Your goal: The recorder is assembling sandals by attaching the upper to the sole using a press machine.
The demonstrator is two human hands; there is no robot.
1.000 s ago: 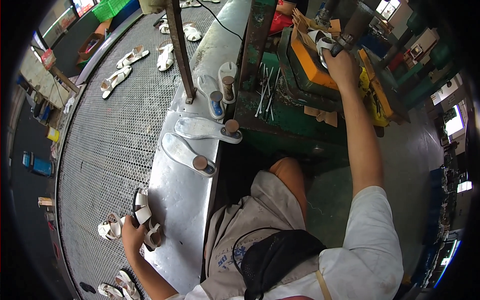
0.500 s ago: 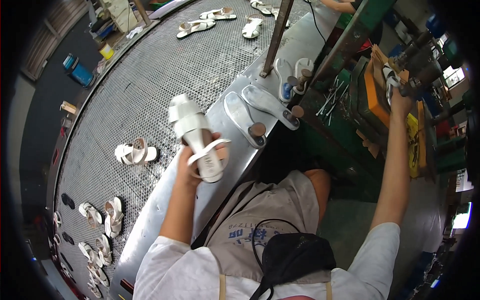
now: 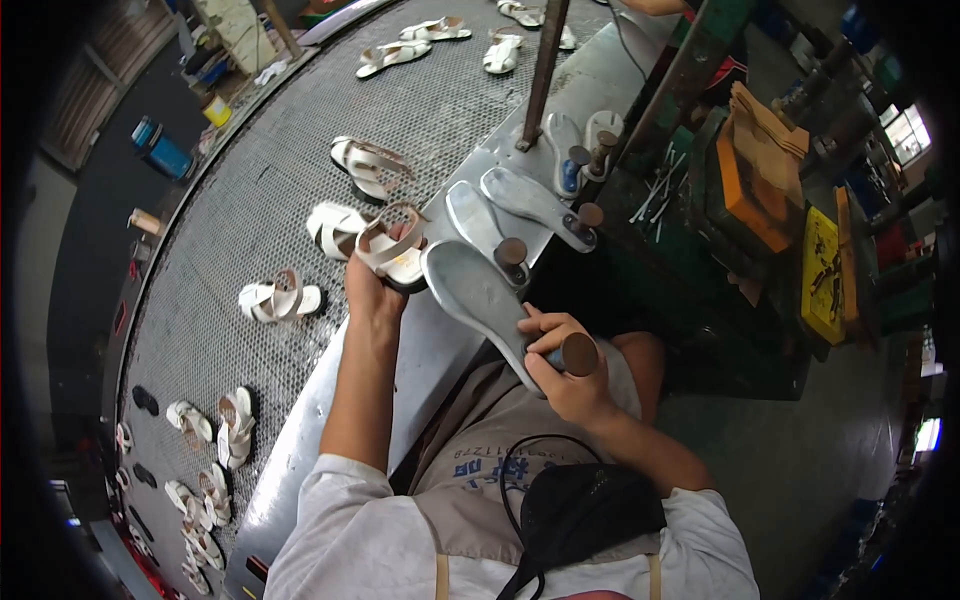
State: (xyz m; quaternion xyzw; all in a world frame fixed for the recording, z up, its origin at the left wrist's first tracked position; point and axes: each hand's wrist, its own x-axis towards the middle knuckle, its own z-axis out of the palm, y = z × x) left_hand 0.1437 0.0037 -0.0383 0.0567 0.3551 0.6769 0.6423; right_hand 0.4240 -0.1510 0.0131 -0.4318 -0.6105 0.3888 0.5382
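Observation:
My left hand [image 3: 375, 285] is closed around a white sandal [image 3: 338, 232] with an ankle strap, held over the edge of the mesh conveyor [image 3: 250, 190]. My right hand [image 3: 568, 375] grips the post of a metal foot-shaped plate [image 3: 470, 290], just below its round brown knob. The broad end of that plate comes close to the sandal's heel; whether they touch I cannot tell. Beyond my left hand, another white sandal [image 3: 368, 170] lies on the mesh. Two more foot-shaped metal plates with knobs [image 3: 475, 215] [image 3: 525, 205] rest on the metal ledge.
More white sandals [image 3: 235, 425] sit on the conveyor at the left and far side. A dark metal post [image 3: 543, 80] rises from the ledge. To the right stand a machine with an orange block [image 3: 750, 190] and a yellow pad [image 3: 823, 280]. Thin metal rods [image 3: 660, 185] lie between.
My right hand has come from the machine at the right to my lap, now with a foot-shaped plate. A sandal now lies on the mesh beyond my left hand, which holds a sandal turned differently.

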